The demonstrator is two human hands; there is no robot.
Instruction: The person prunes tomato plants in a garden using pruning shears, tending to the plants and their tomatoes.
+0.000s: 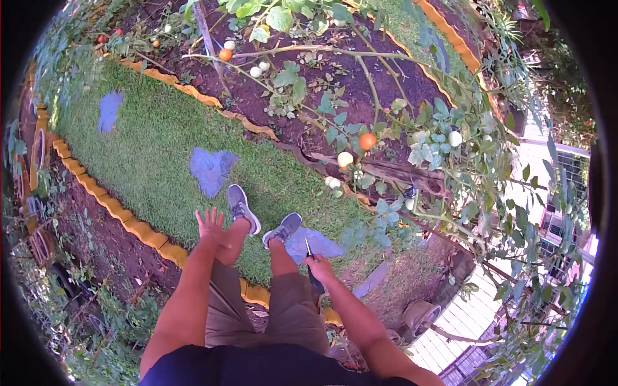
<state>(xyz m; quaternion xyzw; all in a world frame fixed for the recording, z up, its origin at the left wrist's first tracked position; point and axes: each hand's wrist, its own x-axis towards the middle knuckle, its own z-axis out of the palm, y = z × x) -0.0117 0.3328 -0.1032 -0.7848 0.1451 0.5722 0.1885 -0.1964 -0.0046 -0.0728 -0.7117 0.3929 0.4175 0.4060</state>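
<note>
Garden plot: grass strip (145, 170) between soil beds, scalloped yellow edging (122, 215) on the near left, tomato vines (302, 48) on the far side and right. My left hand (210, 224) is open, fingers spread, empty. My right hand (318, 265) grips a dark-handled bladed tool (315, 281), tip pointing away from me, apart from the vines. Orange tomato (367, 141) and pale tomato (345, 159) hang unpicked, beyond my feet; no harvested fruit in either hand. Cutting progress: none discernible.

A slim, dark-handled tool (315, 282) is slanting in the right hand (320, 267), its narrow metal tip pointing forward.
</note>
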